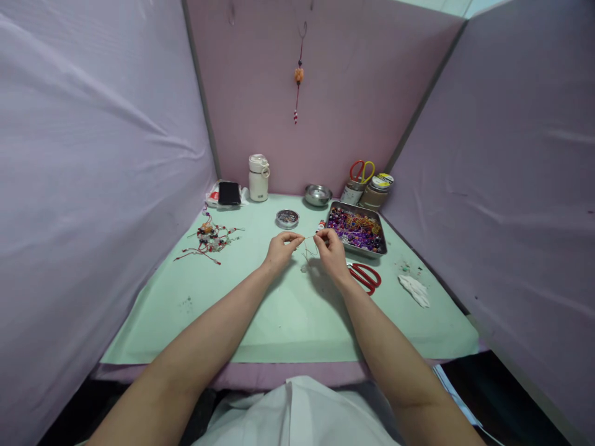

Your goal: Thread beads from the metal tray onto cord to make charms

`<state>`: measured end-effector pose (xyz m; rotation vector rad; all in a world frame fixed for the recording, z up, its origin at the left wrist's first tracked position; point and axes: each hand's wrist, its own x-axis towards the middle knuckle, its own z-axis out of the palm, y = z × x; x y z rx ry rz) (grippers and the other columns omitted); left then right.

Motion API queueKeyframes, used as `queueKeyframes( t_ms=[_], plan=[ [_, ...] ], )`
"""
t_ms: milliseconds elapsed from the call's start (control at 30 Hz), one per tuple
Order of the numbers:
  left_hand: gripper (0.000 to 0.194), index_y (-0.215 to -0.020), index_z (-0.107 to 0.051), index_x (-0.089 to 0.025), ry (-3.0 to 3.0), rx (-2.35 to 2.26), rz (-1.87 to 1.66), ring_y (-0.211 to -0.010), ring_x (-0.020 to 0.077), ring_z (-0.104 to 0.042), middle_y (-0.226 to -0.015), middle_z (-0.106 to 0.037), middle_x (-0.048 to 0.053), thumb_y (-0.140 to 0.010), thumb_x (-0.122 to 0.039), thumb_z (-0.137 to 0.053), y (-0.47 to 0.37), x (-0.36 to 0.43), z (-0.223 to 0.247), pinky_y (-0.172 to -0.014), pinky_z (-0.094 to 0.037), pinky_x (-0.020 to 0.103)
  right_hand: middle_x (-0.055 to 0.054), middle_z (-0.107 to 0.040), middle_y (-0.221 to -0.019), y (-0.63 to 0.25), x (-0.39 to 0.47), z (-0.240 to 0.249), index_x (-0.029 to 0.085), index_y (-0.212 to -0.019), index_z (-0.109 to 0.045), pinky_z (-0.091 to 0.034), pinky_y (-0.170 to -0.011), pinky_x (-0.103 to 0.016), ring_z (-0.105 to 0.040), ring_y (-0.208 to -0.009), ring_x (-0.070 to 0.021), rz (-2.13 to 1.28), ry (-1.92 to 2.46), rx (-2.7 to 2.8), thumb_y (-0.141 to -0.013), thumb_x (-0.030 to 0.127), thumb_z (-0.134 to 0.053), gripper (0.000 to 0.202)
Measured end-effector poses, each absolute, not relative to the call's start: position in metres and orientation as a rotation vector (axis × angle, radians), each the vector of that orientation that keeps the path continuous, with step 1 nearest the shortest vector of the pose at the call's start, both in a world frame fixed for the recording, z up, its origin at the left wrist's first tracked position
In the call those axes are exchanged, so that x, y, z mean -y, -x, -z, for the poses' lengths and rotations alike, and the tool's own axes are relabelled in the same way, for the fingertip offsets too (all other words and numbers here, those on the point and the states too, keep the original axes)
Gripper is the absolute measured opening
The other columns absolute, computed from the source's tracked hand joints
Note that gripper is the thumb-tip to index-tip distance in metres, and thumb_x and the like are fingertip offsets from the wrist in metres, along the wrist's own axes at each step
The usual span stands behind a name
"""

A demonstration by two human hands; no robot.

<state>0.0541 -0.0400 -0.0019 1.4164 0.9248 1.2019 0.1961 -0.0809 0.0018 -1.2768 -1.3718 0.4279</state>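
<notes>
Between my two hands a thin pale cord (310, 237) is stretched just above the table. My left hand (283, 246) pinches one side of it between thumb and fingers. On the other side my right hand (330, 247) pinches it too, fingertips a short way apart from the left ones. Loose cord hangs below, with a small clear bead or pendant (304, 268) near its lower end. Close beyond my right hand lies a metal tray (367, 252) of purple, dark and gold beads and cords. Red-handled scissors (365, 277) lie beside my right wrist, their blades partly hidden.
Beaded red-cord strings (211, 238) lie on the left. Along the back stand a phone (229, 193), a white bottle (258, 178), a steel bowl (318, 196), a small dish (287, 218) and jars (374, 193). A white cloth (414, 290) lies right. A beaded ornament (298, 75) hangs behind.
</notes>
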Motion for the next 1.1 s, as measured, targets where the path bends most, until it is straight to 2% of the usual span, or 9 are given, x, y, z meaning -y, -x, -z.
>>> queueKeyframes(
  t_ms=[200,400,600,700,900,1100],
  plan=[
    [0.02,-0.071,-0.068,-0.017,-1.345,-0.945,-1.169,-0.075,0.015,-0.053,-0.078,-0.063,0.005,-0.064,-0.036,-0.07,-0.056,0.042,-0.001,-0.068,-0.042,0.027,-0.002,-0.051,-0.079,-0.194,0.082,-0.003,0.021,-0.078,-0.048,-0.039,-0.067,-0.029,-0.047,-0.075,-0.0164,-0.367,1.276,1.339,-0.081,0.033,-0.049,0.013],
    [0.025,-0.073,-0.069,-0.016,-1.208,-0.903,-0.971,-0.072,0.0129,-0.052,-0.079,-0.064,0.005,-0.062,-0.038,-0.073,-0.053,0.039,0.004,-0.066,-0.038,0.026,-0.001,-0.053,-0.078,-0.202,0.076,0.002,0.02,-0.08,-0.05,-0.04,-0.07,-0.03,-0.048,-0.073,-0.0159,-0.518,1.291,1.306,-0.08,0.036,-0.05,0.016],
    [0.025,-0.074,-0.07,-0.017,-1.206,-0.923,-0.98,-0.074,0.014,-0.053,-0.082,-0.066,0.006,-0.061,-0.039,-0.074,-0.052,0.039,0.001,-0.069,-0.038,0.028,-0.006,-0.06,-0.098,-0.202,0.077,0.001,0.02,-0.095,-0.056,-0.041,-0.087,-0.035,-0.054,-0.094,-0.0192,-0.435,1.277,1.336,-0.085,0.041,-0.046,0.025],
    [0.019,-0.072,-0.07,-0.018,-1.289,-0.957,-1.066,-0.074,0.0156,-0.054,-0.077,-0.066,0.005,-0.064,-0.035,-0.071,-0.054,0.042,-0.004,-0.072,-0.04,0.03,-0.006,-0.063,-0.101,-0.195,0.079,0.001,0.021,-0.098,-0.055,-0.041,-0.091,-0.037,-0.056,-0.097,-0.0185,-0.578,1.208,1.369,-0.085,0.044,-0.047,0.028],
    [0.009,-0.068,-0.069,-0.02,-1.547,-0.964,-1.246,-0.082,0.0178,-0.056,-0.077,-0.064,0.004,-0.069,-0.028,-0.066,-0.052,0.041,-0.004,-0.082,-0.041,0.031,-0.004,-0.067,-0.084,-0.187,0.079,0.001,0.021,-0.098,-0.053,-0.048,-0.082,-0.038,-0.062,-0.082,-0.0167,-0.92,1.165,1.295,-0.077,0.05,-0.056,0.036],
    [0.009,-0.07,-0.07,-0.019,-1.62,-0.975,-1.271,-0.085,0.0178,-0.055,-0.081,-0.062,0.004,-0.07,-0.026,-0.065,-0.052,0.04,-0.001,-0.079,-0.041,0.029,-0.002,-0.066,-0.072,-0.184,0.085,-0.004,0.019,-0.094,-0.057,-0.048,-0.066,-0.03,-0.06,-0.069,-0.0151,-1.076,1.154,1.306,-0.072,0.04,-0.064,0.032]
  ],
)
